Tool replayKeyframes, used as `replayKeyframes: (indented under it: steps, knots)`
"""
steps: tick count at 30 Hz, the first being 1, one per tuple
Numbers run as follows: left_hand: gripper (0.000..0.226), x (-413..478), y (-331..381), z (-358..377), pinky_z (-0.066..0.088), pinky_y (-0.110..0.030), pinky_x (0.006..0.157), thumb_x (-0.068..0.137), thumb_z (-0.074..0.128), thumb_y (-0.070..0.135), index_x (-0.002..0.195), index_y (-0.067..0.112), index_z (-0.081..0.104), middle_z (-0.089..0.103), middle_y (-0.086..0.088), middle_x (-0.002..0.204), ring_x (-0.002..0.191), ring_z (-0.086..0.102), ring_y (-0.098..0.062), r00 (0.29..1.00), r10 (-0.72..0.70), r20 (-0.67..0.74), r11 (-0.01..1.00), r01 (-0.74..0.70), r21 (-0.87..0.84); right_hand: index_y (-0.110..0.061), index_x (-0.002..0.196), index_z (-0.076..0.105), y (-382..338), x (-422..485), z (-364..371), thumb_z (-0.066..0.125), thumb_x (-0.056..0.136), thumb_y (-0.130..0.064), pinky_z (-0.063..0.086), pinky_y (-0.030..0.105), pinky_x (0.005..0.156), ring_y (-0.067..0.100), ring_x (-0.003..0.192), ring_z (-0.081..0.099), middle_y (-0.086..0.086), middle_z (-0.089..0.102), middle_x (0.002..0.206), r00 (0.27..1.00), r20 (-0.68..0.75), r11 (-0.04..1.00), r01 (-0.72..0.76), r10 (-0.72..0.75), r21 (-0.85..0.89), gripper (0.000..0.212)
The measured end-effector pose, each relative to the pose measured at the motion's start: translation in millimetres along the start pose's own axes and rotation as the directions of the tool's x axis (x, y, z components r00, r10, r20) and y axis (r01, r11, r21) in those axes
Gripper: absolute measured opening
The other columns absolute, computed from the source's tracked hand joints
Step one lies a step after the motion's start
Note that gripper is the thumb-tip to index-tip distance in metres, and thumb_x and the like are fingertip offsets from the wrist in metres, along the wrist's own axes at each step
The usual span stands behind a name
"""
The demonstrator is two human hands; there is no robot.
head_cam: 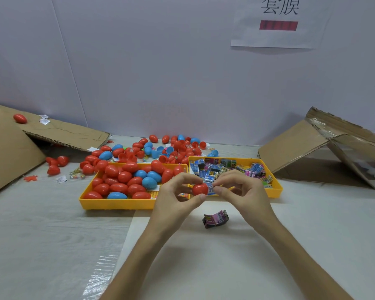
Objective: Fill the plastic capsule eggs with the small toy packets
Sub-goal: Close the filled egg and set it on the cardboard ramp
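Centrally: left hand pinching red egg half between thumb and fingers; right hand fingertips pinching blue packet at its mouth.

Far left of the left hand, a cardboard sheet lies sloped, with paper slips on it. Far right of the right hand, a cardboard flap leans up. High beyond the right hand, a paper sign hangs on the wall. Clear film lies nearer than the left hand.

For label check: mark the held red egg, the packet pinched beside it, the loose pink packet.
red egg [199, 189], head view, outer shell.
blue packet [210, 189], head view, exposed end.
pink packet [215, 218], head view, top face.
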State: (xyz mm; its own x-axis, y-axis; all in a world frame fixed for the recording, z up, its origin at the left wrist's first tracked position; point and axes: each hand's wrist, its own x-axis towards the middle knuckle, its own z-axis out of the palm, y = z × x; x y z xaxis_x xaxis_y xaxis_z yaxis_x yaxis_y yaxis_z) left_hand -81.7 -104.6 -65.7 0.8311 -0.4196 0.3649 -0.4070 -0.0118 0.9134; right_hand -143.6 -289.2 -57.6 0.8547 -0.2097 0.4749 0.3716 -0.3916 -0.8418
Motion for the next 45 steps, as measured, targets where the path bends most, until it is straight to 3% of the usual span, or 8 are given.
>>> replayKeyframes:
  steps: [13, 20, 33, 42, 45]
  knots:
    - [0.026, -0.8, -0.1, 1.5, 0.058, -0.028, 0.076, 0.082, 0.083, 0.016, 0.097, 0.035, 0.072, 0.072, 0.021, 0.098, 0.094, 0.067, -0.003, 1.0, 0.015, 0.023, 0.999, -0.016, 0.048, -0.024, 0.086, 0.079, 0.6, -0.8, 1.9, 0.079, 0.082, -0.008, 0.057, 0.049, 0.072, 0.021, 0.088, 0.068, -0.005, 0.07, 0.093, 1.0, 0.01, 1.0, 0.019, -0.019, -0.011, 0.016]
    - [0.029, -0.7, -0.3, 1.2, 0.055, -0.016, 0.077, 0.082, 0.083, 0.019, 0.096, 0.041, 0.07, 0.069, 0.027, 0.1, 0.095, 0.065, 0.002, 0.999, 0.036, 0.025, 0.997, -0.038, 0.072, -0.02, 0.087, 0.079, 0.9, -0.8, 1.9, 0.078, 0.083, -0.007, 0.059, 0.039, 0.072, 0.018, 0.09, 0.069, -0.008, 0.07, 0.093, 1.0, 0.013, 1.0, 0.011, -0.01, -0.016, 0.014]
    - [0.028, -0.5, -1.6, 1.4, 0.057, -0.022, 0.077, 0.081, 0.084, 0.021, 0.095, 0.042, 0.071, 0.071, 0.023, 0.098, 0.093, 0.066, -0.002, 0.999, 0.032, 0.026, 0.998, -0.033, 0.057, -0.02, 0.086, 0.078, 0.7, -0.7, 2.6, 0.078, 0.083, -0.009, 0.057, 0.027, 0.073, 0.017, 0.086, 0.069, -0.004, 0.071, 0.092, 1.0, 0.002, 0.999, 0.006, -0.006, 0.044, 0.012]
    - [0.029, -0.7, -0.8, 1.8, 0.057, -0.027, 0.075, 0.081, 0.083, 0.02, 0.096, 0.042, 0.071, 0.071, 0.023, 0.098, 0.091, 0.066, -0.003, 0.999, 0.039, 0.028, 0.997, -0.041, 0.067, -0.02, 0.088, 0.079, 2.3, -1.0, 2.2, 0.077, 0.078, -0.023, 0.059, 0.031, 0.074, 0.02, 0.086, 0.071, -0.002, 0.07, 0.094, 1.0, 0.01, 0.998, 0.015, -0.016, 0.066, 0.011]
    - [0.028, -0.4, -1.0, 1.9, 0.057, -0.027, 0.076, 0.082, 0.083, 0.021, 0.096, 0.042, 0.07, 0.07, 0.025, 0.099, 0.094, 0.065, -0.003, 0.999, 0.035, 0.028, 0.996, -0.037, 0.083, -0.019, 0.089, 0.079, 3.5, -0.9, 2.3, 0.078, 0.08, -0.02, 0.06, 0.037, 0.074, 0.021, 0.086, 0.071, -0.003, 0.071, 0.095, 1.0, 0.019, 0.999, 0.015, -0.016, 0.035, 0.009]
